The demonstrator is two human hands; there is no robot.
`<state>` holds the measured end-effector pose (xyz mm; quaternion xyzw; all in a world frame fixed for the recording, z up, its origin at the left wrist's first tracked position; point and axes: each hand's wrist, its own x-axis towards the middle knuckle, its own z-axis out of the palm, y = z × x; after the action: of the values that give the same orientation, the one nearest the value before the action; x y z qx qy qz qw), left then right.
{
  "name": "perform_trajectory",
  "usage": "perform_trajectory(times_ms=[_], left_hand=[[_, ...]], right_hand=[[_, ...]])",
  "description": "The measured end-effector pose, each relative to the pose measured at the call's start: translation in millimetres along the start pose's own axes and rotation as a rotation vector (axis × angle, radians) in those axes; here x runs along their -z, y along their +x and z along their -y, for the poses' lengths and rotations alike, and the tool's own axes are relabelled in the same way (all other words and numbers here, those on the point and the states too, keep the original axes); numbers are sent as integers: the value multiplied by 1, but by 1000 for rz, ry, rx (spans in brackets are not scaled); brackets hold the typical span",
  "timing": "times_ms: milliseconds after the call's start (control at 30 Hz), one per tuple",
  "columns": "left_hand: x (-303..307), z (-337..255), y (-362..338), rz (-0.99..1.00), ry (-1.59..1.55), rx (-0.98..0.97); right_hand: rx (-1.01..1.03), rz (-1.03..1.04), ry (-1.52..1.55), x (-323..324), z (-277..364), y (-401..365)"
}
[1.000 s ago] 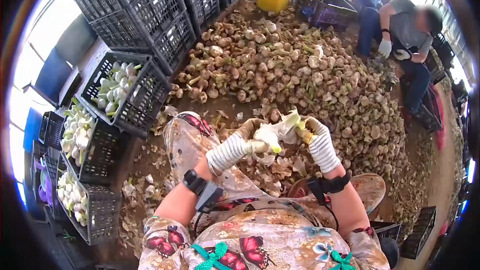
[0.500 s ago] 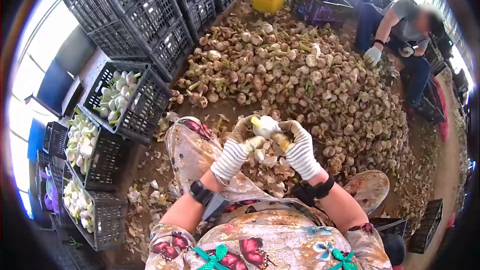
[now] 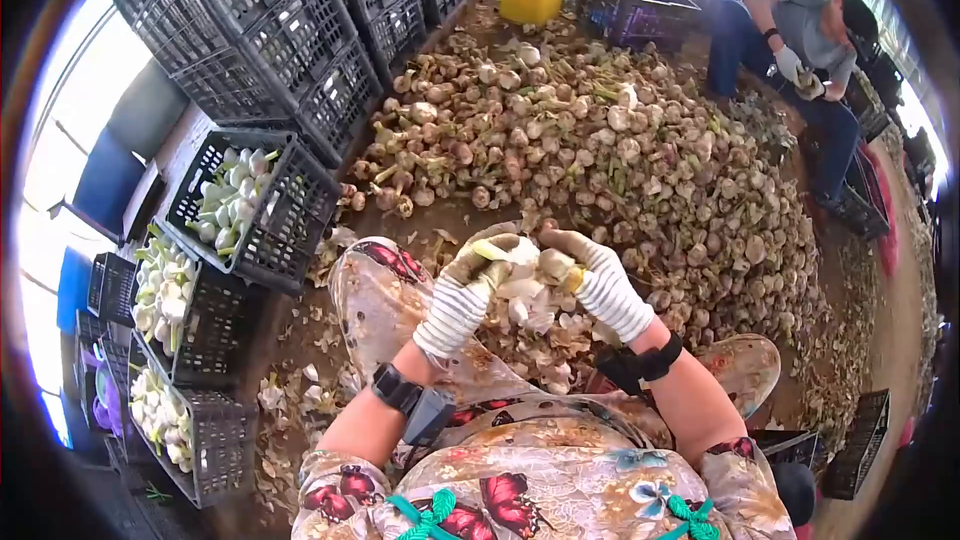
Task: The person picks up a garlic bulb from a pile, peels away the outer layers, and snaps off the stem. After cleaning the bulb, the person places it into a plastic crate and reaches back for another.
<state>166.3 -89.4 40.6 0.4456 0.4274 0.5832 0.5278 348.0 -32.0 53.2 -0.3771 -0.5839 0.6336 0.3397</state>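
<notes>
Gloved left hand [image 3: 462,292] and right hand [image 3: 603,285] share a closed grip on one partly skinned bulb [image 3: 528,275]; crates [image 3: 300,208] left of the grip hold cleaned bulbs, yet the pile [image 3: 620,155] beyond suggests most remains.

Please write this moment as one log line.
left hand: holds garlic bulb | right hand: holds it too | ahead: garlic pile

Single head-worn camera with a wide-angle lens and dark, rounded frame edges. It faces forward and down over the lap. The left hand [image 3: 462,292] and right hand [image 3: 603,283] are close at centre. The garlic pile [image 3: 620,150] lies beyond, crates [image 3: 290,205] stand left, and a co-worker [image 3: 800,35] sits far upper right.
</notes>
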Motion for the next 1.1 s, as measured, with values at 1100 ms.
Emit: perform_trajectory(times_ms=[1100], left_hand=[[42, 12, 1, 70, -932, 197]], right_hand=[[-126, -49, -356, 21, -80, 0]])
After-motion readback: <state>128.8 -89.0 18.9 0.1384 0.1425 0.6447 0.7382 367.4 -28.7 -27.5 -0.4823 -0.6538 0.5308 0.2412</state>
